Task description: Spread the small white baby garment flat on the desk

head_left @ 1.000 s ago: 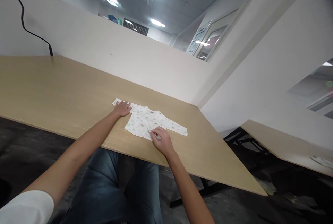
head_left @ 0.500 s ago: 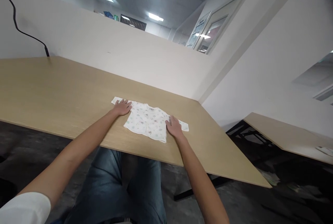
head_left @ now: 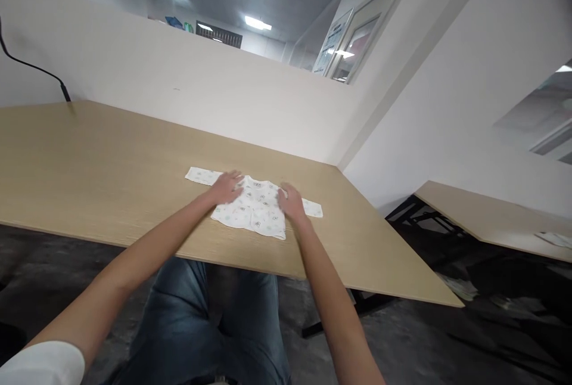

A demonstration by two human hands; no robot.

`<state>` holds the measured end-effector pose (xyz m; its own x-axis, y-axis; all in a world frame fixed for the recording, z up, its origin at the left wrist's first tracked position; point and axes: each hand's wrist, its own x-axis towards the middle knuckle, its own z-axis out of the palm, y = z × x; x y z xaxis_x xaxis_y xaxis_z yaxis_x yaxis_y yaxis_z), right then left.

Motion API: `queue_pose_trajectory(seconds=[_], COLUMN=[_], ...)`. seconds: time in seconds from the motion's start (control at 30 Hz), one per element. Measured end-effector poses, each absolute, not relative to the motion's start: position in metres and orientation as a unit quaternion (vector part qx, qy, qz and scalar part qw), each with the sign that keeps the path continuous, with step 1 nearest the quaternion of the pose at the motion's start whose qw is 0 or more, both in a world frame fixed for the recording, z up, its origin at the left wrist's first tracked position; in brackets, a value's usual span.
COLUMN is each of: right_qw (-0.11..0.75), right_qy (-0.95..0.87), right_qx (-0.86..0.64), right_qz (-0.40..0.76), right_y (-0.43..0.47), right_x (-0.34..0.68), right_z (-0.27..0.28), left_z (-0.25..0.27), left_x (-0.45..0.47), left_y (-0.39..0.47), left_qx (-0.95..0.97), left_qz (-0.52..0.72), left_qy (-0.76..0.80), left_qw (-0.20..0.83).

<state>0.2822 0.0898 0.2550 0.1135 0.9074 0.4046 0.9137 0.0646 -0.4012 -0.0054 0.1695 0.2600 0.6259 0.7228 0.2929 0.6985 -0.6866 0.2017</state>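
– Two bare hands lie flat on one small white baby shirt with a faint printed pattern (head_left: 254, 209), which is spread face up near the front edge of the long light-wood table (head_left: 111, 158). What could go wrong from here?

– The cloth is thin and light, so I judge it could bunch or slide under the palms if they press unevenly. The left hand (head_left: 229, 187) rests by the shirt's left shoulder, fingers spread wide and flat, gripping nothing. The right hand (head_left: 292, 201) lies on the right side of the body, fingers also loosely open, pinching nothing.

– And the sleeves?

– Both stick out sideways: the left sleeve (head_left: 201, 176) lies bare on the wood, the right sleeve (head_left: 313, 208) pokes out past the right hand. A drag from either palm could skew them or crease the front.

– Could it fall off?

– The hem sits near the table's front edge, above the person's blue jeans (head_left: 210, 313), so a pull toward the body might take it over.

– Count everything for me.

– One shirt, two sleeves, two hands, one black cable (head_left: 36, 69) far off at the left by the white partition wall (head_left: 179, 93), and one second wooden table (head_left: 491, 218) to the right.
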Motion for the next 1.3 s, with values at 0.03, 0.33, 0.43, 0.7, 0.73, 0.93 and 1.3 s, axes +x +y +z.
queue_pose_trajectory(seconds=[0.03, 0.33, 0.43, 0.7, 0.73, 0.93, 1.3], right_qw=[0.282, 0.094, 0.089, 0.191, 0.206, 0.144, 0.156], right_qy=[-0.694, -0.742, -0.732, -0.746, -0.75, -0.773, -0.779], right_qx=[-0.662, -0.661, -0.672, -0.637, -0.627, -0.613, -0.604], right_qz=[0.011, 0.062, 0.07, 0.031, 0.03, 0.08, 0.065], right_y=[0.092, 0.098, 0.095, 0.092, 0.092, 0.085, 0.08], right_x=[0.268, 0.24, 0.244, 0.245, 0.245, 0.233, 0.23], right_z=[0.254, 0.24, 0.243, 0.25, 0.251, 0.244, 0.246], left_z=[0.257, 0.245, 0.246, 0.252, 0.253, 0.252, 0.253], left_x=[0.004, 0.017, 0.016, 0.017, 0.018, 0.023, 0.018], left_y=[0.163, 0.146, 0.145, 0.135, 0.133, 0.124, 0.128], left_qx=[0.914, 0.915, 0.91, 0.919, 0.921, 0.935, 0.926], left_qz=[0.16, 0.057, 0.06, 0.111, 0.102, 0.069, 0.061], left_qy=[0.371, 0.394, 0.404, 0.375, 0.373, 0.341, 0.358], left_qw=[0.041, 0.072, 0.067, 0.045, 0.048, 0.066, 0.106])
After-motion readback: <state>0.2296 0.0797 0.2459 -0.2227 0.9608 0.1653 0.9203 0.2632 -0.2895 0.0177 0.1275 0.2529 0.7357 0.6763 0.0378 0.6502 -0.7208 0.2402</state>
